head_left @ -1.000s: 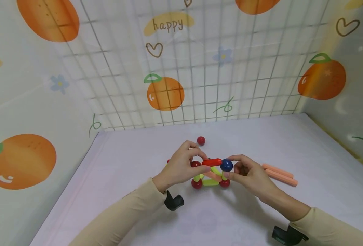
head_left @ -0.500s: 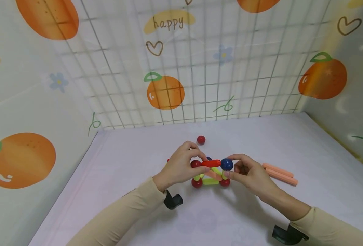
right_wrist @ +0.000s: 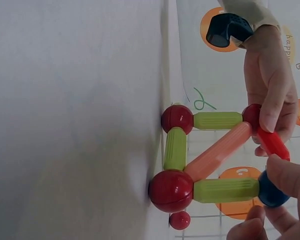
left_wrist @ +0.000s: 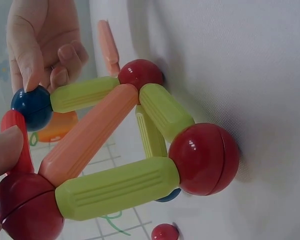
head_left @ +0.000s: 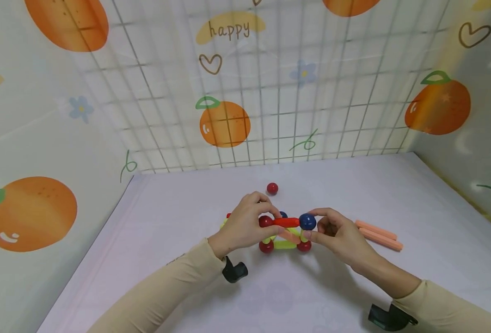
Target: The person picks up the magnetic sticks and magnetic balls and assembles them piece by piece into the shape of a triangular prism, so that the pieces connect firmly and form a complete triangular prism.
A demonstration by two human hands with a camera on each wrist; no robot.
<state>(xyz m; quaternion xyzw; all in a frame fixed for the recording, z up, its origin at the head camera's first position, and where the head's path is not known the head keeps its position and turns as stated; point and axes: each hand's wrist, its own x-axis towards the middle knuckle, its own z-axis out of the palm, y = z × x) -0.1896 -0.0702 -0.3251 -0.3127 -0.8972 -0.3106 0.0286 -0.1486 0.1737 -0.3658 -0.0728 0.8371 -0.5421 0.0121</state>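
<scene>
A frame of magnetic rods and balls stands on the table, with green rods [right_wrist: 217,190] along its sides and a salmon rod [left_wrist: 90,135] running diagonally. My left hand [head_left: 243,227] pinches the red rod [head_left: 287,223] at its left end, beside the upper dark red ball [left_wrist: 30,207]. At the rod's other end, my right hand [head_left: 346,240] holds the blue ball [head_left: 307,221] between thumb and fingers. The red rod meets the blue ball and forms the top edge. Two lower red balls [right_wrist: 171,191] rest on the table. My left hand hides some of the frame's back.
Two loose salmon rods [head_left: 378,237] lie to the right of my right hand. A loose red ball [head_left: 272,188] sits behind the frame. Another red and green piece [head_left: 224,221] shows partly behind my left hand. A patterned curtain [head_left: 166,115] encloses the table's back.
The red rod's right end has come down slightly, so the rod now lies nearly level against the blue ball. Both hands keep almost the same place.
</scene>
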